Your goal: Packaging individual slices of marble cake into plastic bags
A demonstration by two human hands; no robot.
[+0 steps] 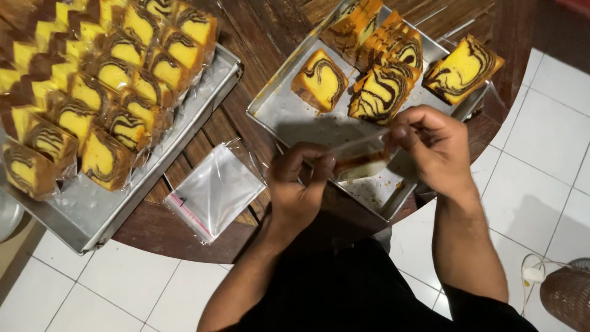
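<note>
My left hand (300, 184) and my right hand (430, 147) hold between them a marble cake slice (362, 165) inside a clear plastic bag, over the near corner of a metal tray (289, 117). Both hands pinch the bag's edges. On that tray lie several unwrapped yellow-and-brown cake slices (321, 80). A pile of clear plastic bags (215, 192) lies on the wooden table (246, 37), left of my left hand.
A second metal tray (98, 209) at left holds several rows of wrapped cake slices (104, 80). White tiled floor (541, 154) surrounds the round table. A brown woven basket (568, 295) and a white cable sit on the floor at bottom right.
</note>
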